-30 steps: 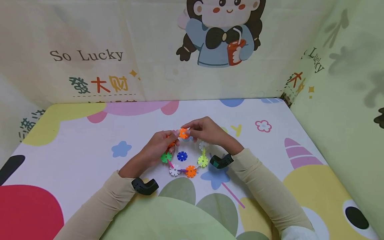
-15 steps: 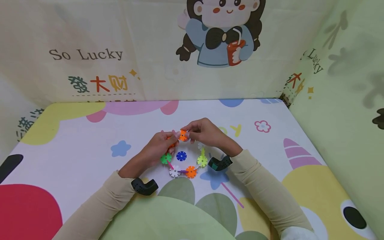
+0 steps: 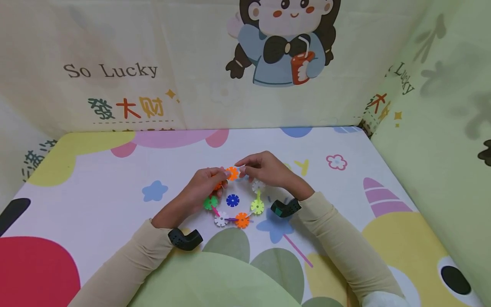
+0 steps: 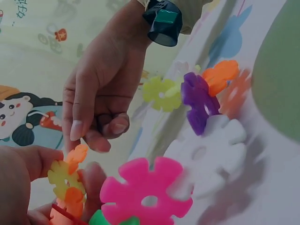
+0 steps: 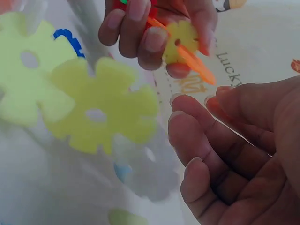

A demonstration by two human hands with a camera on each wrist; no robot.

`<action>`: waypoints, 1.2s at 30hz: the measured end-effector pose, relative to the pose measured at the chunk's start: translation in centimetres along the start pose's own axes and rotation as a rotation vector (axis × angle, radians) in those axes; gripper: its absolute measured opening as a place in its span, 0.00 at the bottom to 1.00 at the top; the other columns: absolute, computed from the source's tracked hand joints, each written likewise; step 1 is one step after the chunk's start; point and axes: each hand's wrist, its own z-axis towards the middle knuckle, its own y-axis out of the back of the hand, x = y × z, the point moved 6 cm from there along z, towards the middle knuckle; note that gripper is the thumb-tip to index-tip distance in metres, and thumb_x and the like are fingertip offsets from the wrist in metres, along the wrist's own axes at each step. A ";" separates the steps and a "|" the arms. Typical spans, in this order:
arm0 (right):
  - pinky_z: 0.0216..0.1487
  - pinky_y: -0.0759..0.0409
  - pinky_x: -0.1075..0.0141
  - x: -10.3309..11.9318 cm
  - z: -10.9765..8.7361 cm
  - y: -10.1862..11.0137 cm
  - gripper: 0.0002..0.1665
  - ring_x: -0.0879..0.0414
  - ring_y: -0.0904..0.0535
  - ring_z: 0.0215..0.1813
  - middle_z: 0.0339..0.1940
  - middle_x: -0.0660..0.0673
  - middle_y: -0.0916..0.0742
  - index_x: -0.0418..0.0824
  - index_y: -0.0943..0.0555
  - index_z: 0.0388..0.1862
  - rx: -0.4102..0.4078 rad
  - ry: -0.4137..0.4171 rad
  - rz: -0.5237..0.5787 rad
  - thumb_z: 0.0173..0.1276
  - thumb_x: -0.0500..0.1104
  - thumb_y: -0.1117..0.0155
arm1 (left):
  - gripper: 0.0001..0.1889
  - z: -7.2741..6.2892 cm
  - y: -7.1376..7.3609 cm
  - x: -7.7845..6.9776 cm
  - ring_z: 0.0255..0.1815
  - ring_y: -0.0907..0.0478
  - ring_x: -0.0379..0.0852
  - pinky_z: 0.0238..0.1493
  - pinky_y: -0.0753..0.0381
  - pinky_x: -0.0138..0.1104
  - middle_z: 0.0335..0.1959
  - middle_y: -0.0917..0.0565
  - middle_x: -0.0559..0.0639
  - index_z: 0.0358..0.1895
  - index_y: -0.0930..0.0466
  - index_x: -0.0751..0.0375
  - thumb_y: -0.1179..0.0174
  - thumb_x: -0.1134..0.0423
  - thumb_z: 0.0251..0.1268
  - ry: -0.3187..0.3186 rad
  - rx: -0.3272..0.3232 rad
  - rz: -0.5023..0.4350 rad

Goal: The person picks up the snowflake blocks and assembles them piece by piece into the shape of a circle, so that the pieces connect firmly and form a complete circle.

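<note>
A chain of notched, flower-shaped plastic discs curves round between the hands in the head view. My left hand [image 3: 202,186] pinches its far left end by a yellow disc [image 4: 64,179]. Slotted into that yellow disc, an orange disc [image 3: 232,173] sticks out toward the right. My right hand [image 3: 264,168] hovers just beside it, fingers loosely bent, with nothing between them. At the chain's other end, a clear-white disc [image 3: 258,186] lies below the right hand, joined to yellow-green discs [image 3: 257,207]. A pink disc [image 4: 145,190] and a purple disc [image 4: 201,101] belong to the chain's near side.
A single blue disc [image 3: 232,200] lies inside the curve of the chain. The table is covered by a cartoon-printed cloth [image 3: 115,204]. Printed curtains [image 3: 199,64] stand behind it and along the sides.
The right hand's fingers have come off the orange disc and drawn slightly right. That disc now faces the head camera more fully, and the chain has shifted a little left.
</note>
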 end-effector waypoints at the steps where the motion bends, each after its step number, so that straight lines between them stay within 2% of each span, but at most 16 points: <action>1: 0.35 0.20 0.62 -0.1 0.0 0.2 0.15 0.50 0.19 0.30 0.35 0.41 0.12 0.35 0.17 0.53 -0.006 0.000 0.008 0.72 0.35 0.44 | 0.15 0.0 0.1 0.0 0.24 0.26 0.45 0.30 0.23 0.28 0.30 0.23 0.56 0.50 0.21 0.66 0.46 0.57 0.74 0.003 -0.016 -0.004; 4: 0.35 0.21 0.59 -0.6 -0.1 1.1 0.14 0.47 0.19 0.31 0.35 0.39 0.12 0.33 0.17 0.53 -0.032 -0.010 0.012 0.72 0.35 0.44 | 0.15 0.1 0.4 0.0 0.28 0.22 0.46 0.38 0.18 0.32 0.30 0.22 0.56 0.54 0.22 0.66 0.46 0.61 0.72 0.005 -0.051 -0.046; 8: 0.38 0.20 0.54 -0.9 -0.4 2.5 0.14 0.43 0.18 0.34 0.36 0.41 0.12 0.33 0.18 0.53 -0.083 -0.030 -0.018 0.73 0.36 0.42 | 0.15 0.2 0.5 -0.1 0.28 0.22 0.47 0.39 0.18 0.34 0.29 0.23 0.56 0.55 0.23 0.66 0.46 0.63 0.71 -0.009 -0.064 -0.095; 13: 0.35 0.23 0.61 -1.4 -1.5 4.4 0.14 0.47 0.18 0.36 0.37 0.41 0.12 0.33 0.17 0.53 -0.157 -0.035 -0.102 0.72 0.37 0.41 | 0.14 0.0 0.4 -0.3 0.28 0.24 0.46 0.37 0.18 0.32 0.31 0.24 0.58 0.51 0.23 0.68 0.44 0.61 0.72 -0.023 -0.054 -0.122; 16: 0.36 0.23 0.64 -1.8 -2.2 5.4 0.14 0.50 0.18 0.38 0.37 0.42 0.12 0.33 0.17 0.52 -0.198 -0.040 -0.138 0.72 0.37 0.40 | 0.16 -0.1 0.4 -0.3 0.30 0.24 0.46 0.38 0.18 0.32 0.33 0.24 0.60 0.54 0.24 0.68 0.45 0.59 0.73 -0.013 -0.059 -0.120; 21: 0.38 0.22 0.65 -2.9 -3.7 7.0 0.14 0.47 0.17 0.40 0.38 0.42 0.12 0.33 0.17 0.52 -0.235 -0.056 -0.168 0.72 0.37 0.40 | 0.19 -0.1 0.4 -0.2 0.33 0.22 0.47 0.41 0.18 0.33 0.35 0.23 0.60 0.61 0.27 0.67 0.48 0.58 0.76 0.010 -0.079 -0.117; 27: 0.33 0.27 0.66 -4.7 -5.6 8.8 0.14 0.47 0.17 0.41 0.40 0.39 0.12 0.34 0.17 0.52 -0.283 -0.115 -0.198 0.72 0.38 0.40 | 0.19 -0.1 0.5 -0.1 0.33 0.21 0.47 0.42 0.18 0.33 0.34 0.23 0.56 0.62 0.28 0.66 0.51 0.58 0.77 0.021 -0.081 -0.132; 32: 0.33 0.26 0.69 -6.0 -6.1 9.3 0.14 0.51 0.18 0.39 0.39 0.39 0.12 0.33 0.17 0.51 -0.295 -0.138 -0.177 0.72 0.38 0.40 | 0.19 0.0 0.6 0.1 0.32 0.21 0.46 0.41 0.18 0.33 0.33 0.23 0.56 0.63 0.28 0.64 0.51 0.57 0.77 0.039 -0.080 -0.138; 36: 0.34 0.26 0.70 -6.3 -5.6 8.3 0.13 0.51 0.19 0.38 0.37 0.40 0.12 0.31 0.16 0.50 -0.260 -0.115 -0.134 0.71 0.37 0.39 | 0.20 0.0 0.6 0.1 0.30 0.22 0.45 0.40 0.18 0.32 0.33 0.23 0.56 0.62 0.27 0.64 0.50 0.54 0.76 0.049 -0.077 -0.138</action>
